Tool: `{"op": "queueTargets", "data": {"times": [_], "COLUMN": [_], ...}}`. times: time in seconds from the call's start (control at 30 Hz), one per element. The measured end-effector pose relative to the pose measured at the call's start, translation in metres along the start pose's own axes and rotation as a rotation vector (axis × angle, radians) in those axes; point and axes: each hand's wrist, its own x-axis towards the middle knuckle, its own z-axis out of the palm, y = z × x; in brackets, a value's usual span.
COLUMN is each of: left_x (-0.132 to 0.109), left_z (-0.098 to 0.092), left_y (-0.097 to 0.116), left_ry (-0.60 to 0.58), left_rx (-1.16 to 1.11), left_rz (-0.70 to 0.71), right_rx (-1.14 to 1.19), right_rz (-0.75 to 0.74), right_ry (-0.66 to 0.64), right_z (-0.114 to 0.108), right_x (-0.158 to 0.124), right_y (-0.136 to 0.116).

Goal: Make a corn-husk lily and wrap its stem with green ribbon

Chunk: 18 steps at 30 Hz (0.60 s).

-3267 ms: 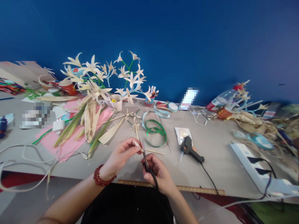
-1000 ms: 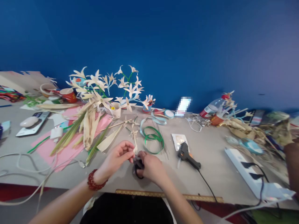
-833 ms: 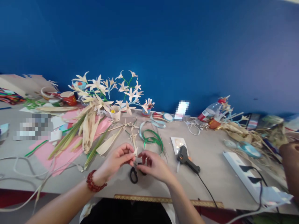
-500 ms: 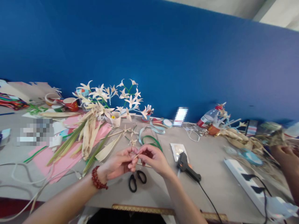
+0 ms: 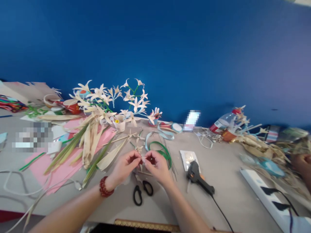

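Note:
My left hand (image 5: 126, 165) and my right hand (image 5: 157, 165) meet fingertip to fingertip over the table. Both are closed in a pinch on a small pale strip (image 5: 143, 158), which looks like corn husk and is mostly hidden by the fingers. Just beyond them lie small husk flowers (image 5: 139, 148) on the tabletop. Black-handled scissors (image 5: 137, 195) rest below my hands, their blades partly covered. A loop of green ribbon (image 5: 167, 152) is beside my right hand, and a flat piece of dried husk (image 5: 113, 154) lies left of my left hand.
A black glue gun (image 5: 200, 181) with its cord lies to the right, near a white power strip (image 5: 264, 197). Husk flowers (image 5: 136, 105) on stems stand at the back. Pink paper (image 5: 63, 168) and husks spread leftward. Another person's hand (image 5: 301, 165) shows at the right edge.
My left fingers have turned inward, so both hands now pinch the strip symmetrically. The view has shifted slightly, and the other person's arm shows less at the right.

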Motion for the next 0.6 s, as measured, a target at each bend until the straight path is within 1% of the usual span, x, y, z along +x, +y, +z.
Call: {"op": "queueTargets", "data": {"times": [0.1,0.2,0.3,0.43,0.53,0.6], "left_x": [-0.001,-0.003,-0.005,-0.004,-0.001,0.0], "left_z": [0.001,0.003,0.005,0.003,-0.003,-0.007], "left_y": [-0.002,0.003,0.007,0.004,0.001,0.001], "left_ry": [0.027,0.08,0.105,0.12,0.191,0.21], "left_rx": [0.126,0.284,0.354,0.344,0.255,0.17], "left_rz": [0.05,0.14,0.201,0.223,0.161,0.107], "right_rx": [-0.093,-0.195,-0.21,-0.187,-0.126,-0.051], "right_rz": [-0.059,-0.147,-0.24,-0.327,-0.341,-0.312], "right_ry": [0.014,0.06,0.119,0.195,0.271,0.31], "right_z": [0.003,0.007,0.011,0.013,0.013,0.012], "right_x": [-0.003,-0.007,-0.012,-0.015,-0.016,-0.016], "right_y": [0.0,0.0,0.0,-0.002,-0.005,-0.006]}}
